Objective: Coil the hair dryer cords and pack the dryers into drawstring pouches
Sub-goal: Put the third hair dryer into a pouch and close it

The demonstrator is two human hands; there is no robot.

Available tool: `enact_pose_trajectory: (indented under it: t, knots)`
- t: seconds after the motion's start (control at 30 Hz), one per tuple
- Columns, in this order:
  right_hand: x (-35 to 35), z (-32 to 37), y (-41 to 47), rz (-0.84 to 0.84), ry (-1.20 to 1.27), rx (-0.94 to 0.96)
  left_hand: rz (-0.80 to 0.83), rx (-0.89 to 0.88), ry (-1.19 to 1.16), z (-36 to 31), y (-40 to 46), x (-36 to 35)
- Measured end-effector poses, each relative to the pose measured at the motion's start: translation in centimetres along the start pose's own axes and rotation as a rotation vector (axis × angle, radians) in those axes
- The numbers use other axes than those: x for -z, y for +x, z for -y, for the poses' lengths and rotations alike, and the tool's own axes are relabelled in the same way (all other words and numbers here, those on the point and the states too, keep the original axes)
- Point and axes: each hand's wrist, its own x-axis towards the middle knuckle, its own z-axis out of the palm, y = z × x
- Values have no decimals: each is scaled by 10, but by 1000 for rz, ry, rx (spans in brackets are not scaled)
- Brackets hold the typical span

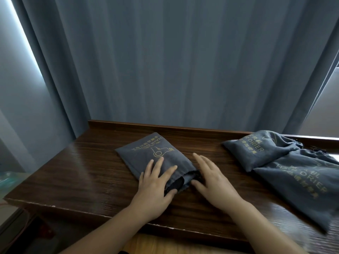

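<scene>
Grey drawstring pouch [156, 158] with gold hair-dryer logo lies flat at centre of dark wooden desk [73, 171]; mouth faces 5 o'clock; black hair dryer [174, 184] partly showing in mouth; left hand [156, 182] rests on pouch at its 6 o'clock end, fingers straight and spread, thumb by dryer; right hand [211, 176] flat at pouch's 3 o'clock, fingers straight, close together, thumb touching pouch mouth; two filled pouches [286, 171] lie overlapping at 3 o'clock of desk, well apart from hands; blue-grey curtain [165, 61] hangs at 12 o'clock.
</scene>
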Motion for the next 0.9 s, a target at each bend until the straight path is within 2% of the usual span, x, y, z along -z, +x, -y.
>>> enact_pose_trajectory:
  t: [0.1, 0.3, 0.4, 0.57, 0.67, 0.77, 0.83, 0.9]
  knots:
    - [-4, 6, 5, 114, 30, 78, -11, -145, -76, 4, 6, -4]
    - [-8, 5, -3, 24, 7, 38, 100, -334, -149, 22, 14, 11]
    - [-5, 2, -9, 14, 15, 20, 46, -228, -141, 23, 17, 5]
    - [-2, 0, -15, -8, 13, -8, 9, 162, -78, 21, 25, 1]
    - [1, 5, -14, -13, -30, -85, 3, 171, 102, 21, 25, 4]
    - [3, 10, -13, 14, -88, -157, 90, 218, -93, 19, 24, 14]
    - [7, 14, -11, 27, -20, -201, 117, 251, -230, 19, 28, 24]
    - [16, 18, -6, -23, 85, -204, 78, 254, -404, 21, 36, 33]
